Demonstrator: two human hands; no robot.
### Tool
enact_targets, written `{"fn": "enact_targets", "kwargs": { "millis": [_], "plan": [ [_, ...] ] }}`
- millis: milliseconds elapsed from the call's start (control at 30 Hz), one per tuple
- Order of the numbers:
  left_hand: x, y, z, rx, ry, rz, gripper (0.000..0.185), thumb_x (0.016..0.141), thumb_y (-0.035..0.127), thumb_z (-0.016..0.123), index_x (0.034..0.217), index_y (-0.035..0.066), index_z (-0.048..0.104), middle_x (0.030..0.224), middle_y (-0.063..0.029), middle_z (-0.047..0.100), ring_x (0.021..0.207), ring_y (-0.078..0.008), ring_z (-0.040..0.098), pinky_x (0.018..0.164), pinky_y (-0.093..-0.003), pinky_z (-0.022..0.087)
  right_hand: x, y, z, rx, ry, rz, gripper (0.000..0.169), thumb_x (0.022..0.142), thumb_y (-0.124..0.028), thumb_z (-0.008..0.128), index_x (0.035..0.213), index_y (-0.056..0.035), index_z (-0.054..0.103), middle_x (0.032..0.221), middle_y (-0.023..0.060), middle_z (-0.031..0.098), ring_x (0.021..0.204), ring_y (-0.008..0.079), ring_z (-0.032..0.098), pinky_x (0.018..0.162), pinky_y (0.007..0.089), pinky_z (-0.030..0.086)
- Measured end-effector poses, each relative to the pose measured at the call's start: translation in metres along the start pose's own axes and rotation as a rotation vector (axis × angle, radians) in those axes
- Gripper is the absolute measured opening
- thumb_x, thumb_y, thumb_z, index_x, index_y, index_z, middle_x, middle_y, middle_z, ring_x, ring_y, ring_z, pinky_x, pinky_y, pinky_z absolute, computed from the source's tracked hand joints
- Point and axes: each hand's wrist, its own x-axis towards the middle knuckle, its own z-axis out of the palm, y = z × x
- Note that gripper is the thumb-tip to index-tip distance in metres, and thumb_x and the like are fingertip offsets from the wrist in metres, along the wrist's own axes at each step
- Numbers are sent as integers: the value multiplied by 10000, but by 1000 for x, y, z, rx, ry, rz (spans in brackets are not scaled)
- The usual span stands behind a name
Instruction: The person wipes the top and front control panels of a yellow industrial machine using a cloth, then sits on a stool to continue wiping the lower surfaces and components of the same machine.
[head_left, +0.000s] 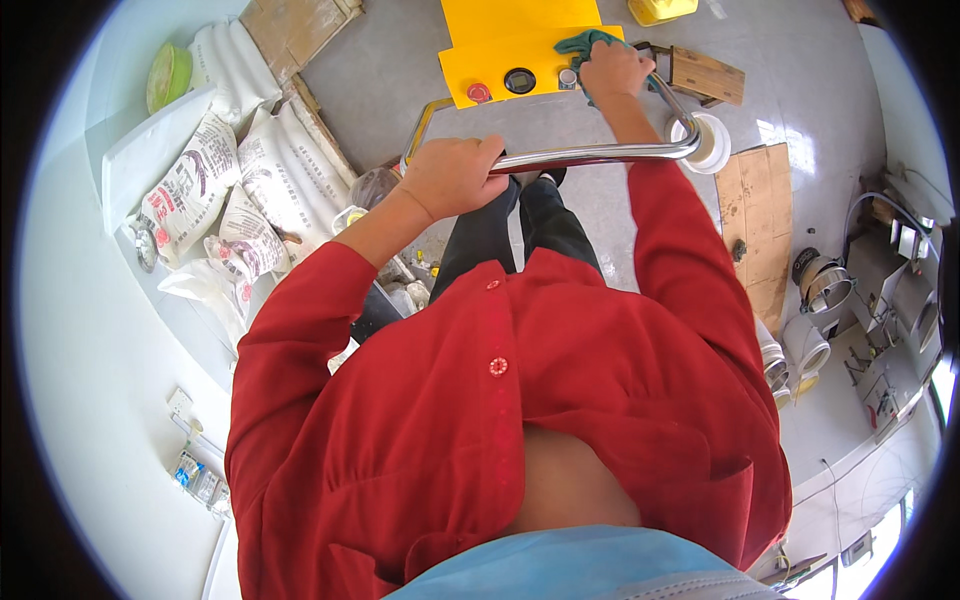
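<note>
My left hand (455, 174) is closed around the left part of a chrome tubular handlebar (585, 154). My right hand (615, 71) presses a dark green cloth (584, 43) onto the right edge of a yellow machine panel (551, 64), beside the handlebar's right arm. On the panel sit a red push button (478, 93), a round black gauge (519, 80) and a small round switch (567, 78), the last just left of my right hand. Part of the cloth hangs below the panel's edge behind my wrist.
Printed white sacks (289, 165) are piled at the left, near a green basin (169, 77). At the right are a wooden stool (706, 75), a white bucket (718, 142), flattened cardboard (757, 225) and several white pails (806, 349). A yellow container (661, 9) stands beyond the panel.
</note>
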Motion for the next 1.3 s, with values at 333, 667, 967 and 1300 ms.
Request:
{"fn": "enact_targets", "kwargs": {
  "millis": [333,667,967,1300],
  "plan": [
    [2,0,-1,-26,-14,20,274,838,320,664,903,91,529,741,-126,657,675,-354,648,588,-465,502,-14,-50,25,233,212,-207,145,810,-214,628,941,-199,689,975,48,680,1006,282,623,886,532,384],
    [2,-4,2,-65,-38,9,261,836,302,644,938,78,559,759,-106,667,681,-334,654,597,-443,505,0,5,28,386,250,293,237,875,-84,616,1112,-88,614,1194,229,514,1087,422,532,851,461,551],
    [3,-6,3,-101,16,52,268,834,319,641,909,73,567,695,-116,654,645,-328,654,558,-454,511,-19,-92,26,672,114,-206,235,832,-189,659,1066,-178,679,1126,150,601,1074,373,586,884,515,510],
    [0,-8,3,-115,-38,36,272,851,344,633,895,82,574,684,-124,658,606,-334,655,541,-461,517,-14,-128,26,462,91,-324,311,906,-134,556,1184,-238,649,1218,11,590,1130,300,557,908,409,515]
  ]
}}
